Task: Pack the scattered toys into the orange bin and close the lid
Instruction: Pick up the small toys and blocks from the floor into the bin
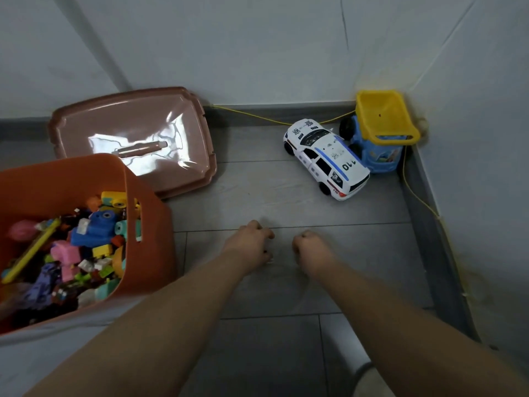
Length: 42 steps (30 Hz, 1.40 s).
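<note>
Both our left hand (252, 243) and right hand (310, 247) curled, empty, above the floor; police car (326, 159) far right looks light, rigid, slick plastic—we'd grip across its roof and sides.

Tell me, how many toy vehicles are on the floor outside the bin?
2: the police car and, touching it, the dump truck in the corner. None appear hidden.

1. The floor (286, 196) is grey, with thin seams between the tiles.
2. The orange bin (148, 224) stands on it at the left (full of small toys).
3. The lid (114, 121) lies flat behind the bin.
4. The police car (326, 159) stands near the corner, touching the dump truck (383, 156).
5. A yellow cord (257, 116) runs along the wall.
</note>
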Available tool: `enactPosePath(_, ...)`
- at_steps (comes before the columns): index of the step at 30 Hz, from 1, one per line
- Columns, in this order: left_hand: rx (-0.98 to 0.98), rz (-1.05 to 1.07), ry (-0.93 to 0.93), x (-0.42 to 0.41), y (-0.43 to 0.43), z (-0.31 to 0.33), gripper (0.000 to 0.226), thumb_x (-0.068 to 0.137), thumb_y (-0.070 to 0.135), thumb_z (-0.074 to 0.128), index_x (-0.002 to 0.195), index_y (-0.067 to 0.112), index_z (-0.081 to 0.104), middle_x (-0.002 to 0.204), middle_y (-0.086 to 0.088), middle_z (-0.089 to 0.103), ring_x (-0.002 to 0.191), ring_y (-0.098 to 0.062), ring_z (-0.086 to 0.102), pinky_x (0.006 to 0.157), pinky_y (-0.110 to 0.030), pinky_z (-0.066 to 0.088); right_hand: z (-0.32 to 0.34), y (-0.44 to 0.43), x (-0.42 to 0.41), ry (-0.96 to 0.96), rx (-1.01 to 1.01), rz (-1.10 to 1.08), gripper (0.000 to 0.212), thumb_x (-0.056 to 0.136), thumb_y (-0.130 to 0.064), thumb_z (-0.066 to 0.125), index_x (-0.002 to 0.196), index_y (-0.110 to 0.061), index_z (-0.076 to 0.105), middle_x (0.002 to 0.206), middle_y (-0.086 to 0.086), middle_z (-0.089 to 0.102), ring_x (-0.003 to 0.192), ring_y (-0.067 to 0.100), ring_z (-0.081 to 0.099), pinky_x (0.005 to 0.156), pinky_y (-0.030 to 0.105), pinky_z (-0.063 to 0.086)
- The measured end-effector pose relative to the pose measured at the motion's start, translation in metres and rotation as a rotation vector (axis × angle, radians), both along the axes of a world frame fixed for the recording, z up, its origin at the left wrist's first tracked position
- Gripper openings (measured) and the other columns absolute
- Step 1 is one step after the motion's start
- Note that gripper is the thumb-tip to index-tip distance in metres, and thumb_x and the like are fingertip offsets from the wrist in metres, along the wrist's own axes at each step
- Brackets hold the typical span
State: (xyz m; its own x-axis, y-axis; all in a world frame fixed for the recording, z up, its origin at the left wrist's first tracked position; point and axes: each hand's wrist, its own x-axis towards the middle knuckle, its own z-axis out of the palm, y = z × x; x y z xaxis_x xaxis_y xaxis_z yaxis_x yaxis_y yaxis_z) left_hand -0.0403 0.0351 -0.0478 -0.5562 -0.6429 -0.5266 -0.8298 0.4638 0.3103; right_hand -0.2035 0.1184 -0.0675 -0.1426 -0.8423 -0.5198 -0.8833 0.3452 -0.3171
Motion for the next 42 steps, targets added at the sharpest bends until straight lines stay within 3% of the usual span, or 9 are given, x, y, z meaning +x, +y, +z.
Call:
enactPosePath(6, -0.065, -0.061, -0.032, -0.005, -0.001, -0.015, 0.024, 0.091, 0.028, 0.064, 0.113, 0.021, 0.069, 0.126, -0.009, 0.049, 0.114, -0.030, 0.052, 0.094, -0.038, 0.048, 0.003, -0.001, 0.011, -0.074, -0.080, -0.102, 0.021, 0.086, -0.013, 0.060, 0.099, -0.015, 0.076, 0.110, 0.011, 0.064, 0.103, 0.027, 0.062, 0.097, 0.030, 0.047)
enactPosePath(10, -0.064, 0.010, -0.030, 0.009, -0.002, -0.019, 0.021, 0.088, 0.020, 0.064, 0.107, 0.019, 0.071, 0.123, -0.011, 0.051, 0.110, -0.033, 0.056, 0.097, -0.036, 0.047, 0.008, -0.006, 0.025, -0.115, -0.055, -0.096, 0.027, 0.088, -0.010, 0.057, 0.104, -0.014, 0.078, 0.110, 0.010, 0.072, 0.106, 0.027, 0.065, 0.098, 0.032, 0.049)
enactPosePath(13, -0.019, 0.088, -0.012, 0.021, -0.005, -0.019, 0.017, 0.083, 0.016, 0.068, 0.099, 0.020, 0.073, 0.120, -0.007, 0.051, 0.103, -0.030, 0.061, 0.098, -0.032, 0.047, 0.006, -0.010, 0.038, -0.114, -0.088, -0.118, 0.022, 0.087, -0.011, 0.062, 0.104, -0.013, 0.076, 0.111, 0.010, 0.069, 0.107, 0.027, 0.063, 0.096, 0.029, 0.048)
enactPosePath(18, 0.043, 0.189, 0.013, 0.044, -0.007, -0.024, 0.015, 0.083, 0.008, 0.065, 0.090, 0.017, 0.075, 0.111, -0.011, 0.068, 0.104, -0.023, 0.064, 0.096, -0.027, 0.047, 0.001, -0.013, 0.060, -0.097, -0.067, 0.022, 0.017, 0.084, -0.004, 0.063, 0.099, -0.011, 0.065, 0.111, 0.013, 0.060, 0.105, 0.031, 0.059, 0.089, 0.033, 0.047)
enactPosePath(27, 0.024, 0.268, 0.070, 0.061, -0.004, -0.020, 0.019, 0.085, 0.006, 0.063, 0.093, 0.018, 0.075, 0.113, -0.009, 0.065, 0.107, -0.023, 0.063, 0.097, -0.026, 0.046, 0.004, -0.023, 0.077, -0.015, 0.039, 0.100, 0.032, 0.087, -0.001, 0.059, 0.117, -0.008, 0.054, 0.122, 0.017, 0.060, 0.116, 0.034, 0.059, 0.093, 0.037, 0.049)
enactPosePath(36, -0.041, 0.300, 0.128, 0.062, -0.012, 0.008, 0.011, 0.084, 0.010, 0.067, 0.088, 0.018, 0.073, 0.112, -0.007, 0.058, 0.101, -0.025, 0.064, 0.093, -0.031, 0.050, 0.008, -0.010, 0.088, -0.022, 0.062, 0.089, 0.026, 0.089, -0.008, 0.056, 0.115, -0.007, 0.056, 0.120, 0.017, 0.062, 0.114, 0.034, 0.059, 0.090, 0.036, 0.049)
enactPosePath(39, -0.057, 0.312, 0.176, 0.063, -0.015, 0.023, 0.012, 0.082, 0.007, 0.068, 0.088, 0.017, 0.074, 0.111, -0.008, 0.058, 0.098, -0.024, 0.064, 0.091, -0.030, 0.051, 0.020, -0.010, 0.086, -0.052, 0.023, 0.002, 0.019, 0.092, -0.015, 0.054, 0.101, -0.005, 0.068, 0.110, 0.019, 0.067, 0.106, 0.035, 0.063, 0.084, 0.032, 0.049)
enactPosePath(42, -0.082, 0.323, 0.233, 0.063, -0.025, 0.045, 0.015, 0.081, 0.007, 0.067, 0.087, 0.018, 0.074, 0.107, -0.008, 0.060, 0.097, -0.024, 0.064, 0.091, -0.032, 0.052, 0.050, -0.032, 0.083, -0.152, -0.014, -0.240, 0.026, 0.096, -0.018, 0.049, 0.091, -0.001, 0.068, 0.104, 0.026, 0.068, 0.100, 0.036, 0.065, 0.082, 0.034, 0.048)
